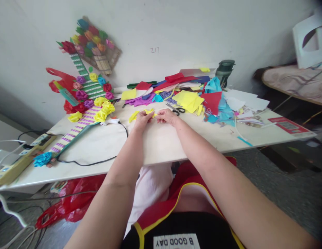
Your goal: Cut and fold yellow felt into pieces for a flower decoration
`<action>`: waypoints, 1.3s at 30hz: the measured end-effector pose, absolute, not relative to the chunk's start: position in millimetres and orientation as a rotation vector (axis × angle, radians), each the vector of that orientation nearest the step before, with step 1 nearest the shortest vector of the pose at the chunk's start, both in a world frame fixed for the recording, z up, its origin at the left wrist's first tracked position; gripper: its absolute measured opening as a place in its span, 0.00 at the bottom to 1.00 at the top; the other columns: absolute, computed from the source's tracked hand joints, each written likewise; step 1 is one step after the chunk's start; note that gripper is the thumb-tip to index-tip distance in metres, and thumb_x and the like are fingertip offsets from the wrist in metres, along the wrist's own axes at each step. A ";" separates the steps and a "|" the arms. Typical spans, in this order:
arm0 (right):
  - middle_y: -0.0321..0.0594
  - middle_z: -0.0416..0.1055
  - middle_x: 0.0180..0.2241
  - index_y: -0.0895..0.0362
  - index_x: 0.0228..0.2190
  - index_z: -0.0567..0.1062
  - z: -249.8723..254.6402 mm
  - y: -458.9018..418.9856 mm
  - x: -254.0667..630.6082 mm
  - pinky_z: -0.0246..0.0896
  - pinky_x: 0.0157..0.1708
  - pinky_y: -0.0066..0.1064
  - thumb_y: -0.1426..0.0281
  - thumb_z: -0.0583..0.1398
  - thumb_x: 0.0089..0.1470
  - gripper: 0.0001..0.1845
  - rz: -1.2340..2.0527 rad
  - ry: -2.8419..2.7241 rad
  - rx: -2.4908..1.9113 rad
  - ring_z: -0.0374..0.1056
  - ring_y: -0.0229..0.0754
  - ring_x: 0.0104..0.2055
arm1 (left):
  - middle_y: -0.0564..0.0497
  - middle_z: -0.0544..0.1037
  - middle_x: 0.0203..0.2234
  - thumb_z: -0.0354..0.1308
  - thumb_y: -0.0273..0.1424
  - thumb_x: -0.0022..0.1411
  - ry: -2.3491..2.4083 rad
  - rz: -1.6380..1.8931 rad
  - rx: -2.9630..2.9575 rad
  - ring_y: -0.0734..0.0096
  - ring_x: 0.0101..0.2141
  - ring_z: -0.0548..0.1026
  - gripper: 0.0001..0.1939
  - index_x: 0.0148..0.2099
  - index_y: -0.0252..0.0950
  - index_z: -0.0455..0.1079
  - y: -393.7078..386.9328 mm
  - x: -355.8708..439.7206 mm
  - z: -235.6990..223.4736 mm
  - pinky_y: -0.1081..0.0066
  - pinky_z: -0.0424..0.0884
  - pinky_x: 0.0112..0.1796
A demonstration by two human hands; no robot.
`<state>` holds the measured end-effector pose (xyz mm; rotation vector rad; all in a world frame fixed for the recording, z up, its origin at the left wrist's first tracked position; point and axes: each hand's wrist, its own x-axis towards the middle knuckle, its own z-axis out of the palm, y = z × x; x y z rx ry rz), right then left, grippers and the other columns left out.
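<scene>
Both hands meet over the middle of the table. My left hand (143, 119) pinches a piece of yellow crepe paper (150, 111), which shows above its fingers. Fingers closed, my right hand (166, 117) grips the same paper from the right side. Just left of the left hand lies another yellow paper piece (133, 116). Black-handled scissors (178, 110) rest beyond the right hand, close to a stack of yellow paper sheets (189, 101). The fingertips partly hide the held paper, so its exact shape is unclear.
A glue gun (110, 121) with a black cord lies left, by a striped form with paper flowers (90, 116). Coloured paper (140, 99) is heaped at the back, near a dark green cup (224, 73). A power strip (23, 155) sits at the left edge.
</scene>
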<state>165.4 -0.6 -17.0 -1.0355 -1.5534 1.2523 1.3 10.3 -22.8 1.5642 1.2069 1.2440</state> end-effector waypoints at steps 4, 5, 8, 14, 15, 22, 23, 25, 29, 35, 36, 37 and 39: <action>0.33 0.70 0.15 0.61 0.17 0.70 -17.4 -0.4 164.6 0.50 0.17 0.20 0.73 0.65 0.47 0.12 1.229 -1.574 -1.055 0.54 0.27 0.14 | 0.56 0.66 0.16 0.63 0.42 0.50 1.209 1.241 1.605 0.77 0.18 0.63 0.16 0.23 0.37 0.64 12.2 -0.1 -25.0 0.73 0.59 0.24; 0.33 0.70 0.15 0.61 0.17 0.70 -17.1 -0.8 164.4 0.49 0.17 0.20 0.73 0.65 0.48 0.13 1.224 -1.580 -1.062 0.54 0.27 0.14 | 0.56 0.66 0.16 0.64 0.42 0.50 1.207 1.243 1.608 0.77 0.18 0.63 0.16 0.23 0.37 0.64 13.1 -0.4 -25.8 0.73 0.59 0.24; 0.34 0.70 0.15 0.61 0.18 0.69 -15.4 -2.8 164.0 0.50 0.17 0.20 0.74 0.63 0.50 0.13 1.225 -1.605 -1.075 0.54 0.27 0.14 | 0.56 0.67 0.16 0.64 0.42 0.49 1.200 1.251 1.612 0.77 0.19 0.64 0.16 0.23 0.37 0.64 15.9 -0.8 -28.1 0.74 0.60 0.25; 0.32 0.68 0.13 0.61 0.19 0.70 -12.5 -5.3 162.9 0.51 0.18 0.21 0.77 0.61 0.51 0.11 1.204 -1.622 -1.121 0.55 0.28 0.14 | 0.57 0.67 0.15 0.65 0.37 0.47 1.232 1.227 1.605 0.77 0.18 0.64 0.14 0.21 0.37 0.64 16.7 0.2 -28.9 0.74 0.59 0.24; 0.32 0.68 0.13 0.61 0.18 0.70 -12.4 -5.3 162.7 0.51 0.18 0.21 0.76 0.61 0.51 0.11 1.199 -1.621 -1.125 0.55 0.28 0.14 | 0.57 0.67 0.15 0.64 0.37 0.48 1.235 1.222 1.605 0.77 0.18 0.64 0.14 0.21 0.37 0.64 16.3 0.5 -28.8 0.74 0.59 0.23; 0.33 0.69 0.14 0.60 0.18 0.68 -12.8 -4.9 162.2 0.50 0.17 0.20 0.76 0.61 0.52 0.13 1.218 -1.552 -1.105 0.54 0.27 0.14 | 0.55 0.68 0.16 0.60 0.40 0.55 1.174 1.250 1.582 0.78 0.17 0.63 0.17 0.21 0.37 0.63 16.2 1.4 -29.1 0.74 0.60 0.23; 0.33 0.69 0.15 0.60 0.19 0.68 -13.0 -4.6 162.2 0.49 0.17 0.20 0.76 0.60 0.53 0.13 1.222 -1.544 -1.104 0.53 0.27 0.14 | 0.55 0.68 0.16 0.58 0.40 0.56 1.175 1.260 1.567 0.78 0.17 0.63 0.17 0.21 0.37 0.63 16.4 1.3 -29.2 0.74 0.60 0.23; 0.33 0.69 0.14 0.60 0.19 0.68 -13.9 -3.4 162.1 0.48 0.16 0.20 0.76 0.60 0.54 0.13 1.227 -1.550 -1.110 0.53 0.27 0.13 | 0.55 0.68 0.16 0.57 0.39 0.58 1.177 1.271 1.550 0.78 0.17 0.63 0.18 0.21 0.36 0.63 16.5 1.1 -28.7 0.75 0.60 0.23; 0.31 0.67 0.12 0.60 0.20 0.68 -17.0 0.4 161.7 0.47 0.16 0.21 0.74 0.61 0.54 0.13 1.221 -1.620 -1.110 0.52 0.27 0.12 | 0.56 0.67 0.16 0.57 0.35 0.59 1.171 1.281 1.551 0.79 0.17 0.62 0.16 0.21 0.36 0.62 14.3 1.9 -25.2 0.76 0.60 0.24; 0.30 0.65 0.11 0.60 0.17 0.68 -18.3 1.2 161.7 0.46 0.15 0.21 0.71 0.63 0.53 0.16 1.183 -1.677 -1.107 0.52 0.27 0.12 | 0.55 0.68 0.15 0.53 0.36 0.63 1.244 1.233 1.571 0.78 0.17 0.63 0.19 0.21 0.36 0.63 7.5 5.6 -18.9 0.75 0.59 0.23; 0.30 0.65 0.11 0.60 0.16 0.68 -17.8 0.6 161.8 0.47 0.15 0.21 0.71 0.63 0.52 0.16 1.189 -1.678 -1.101 0.52 0.27 0.12 | 0.55 0.67 0.14 0.53 0.37 0.63 1.259 1.229 1.564 0.78 0.17 0.63 0.19 0.21 0.36 0.62 7.1 5.8 -18.6 0.75 0.59 0.23; 0.31 0.65 0.11 0.61 0.16 0.69 -17.0 -0.2 161.8 0.47 0.15 0.21 0.70 0.64 0.51 0.16 1.200 -1.677 -1.091 0.53 0.27 0.12 | 0.55 0.67 0.14 0.52 0.37 0.64 1.272 1.230 1.554 0.78 0.16 0.62 0.20 0.21 0.36 0.62 7.1 5.8 -18.6 0.75 0.58 0.23; 0.31 0.66 0.12 0.61 0.17 0.70 -15.2 -2.3 161.3 0.48 0.16 0.20 0.67 0.66 0.49 0.16 1.228 -1.673 -1.058 0.54 0.27 0.13 | 0.56 0.66 0.13 0.52 0.37 0.64 1.289 1.232 1.536 0.78 0.16 0.61 0.20 0.21 0.36 0.62 8.1 5.4 -19.2 0.75 0.58 0.22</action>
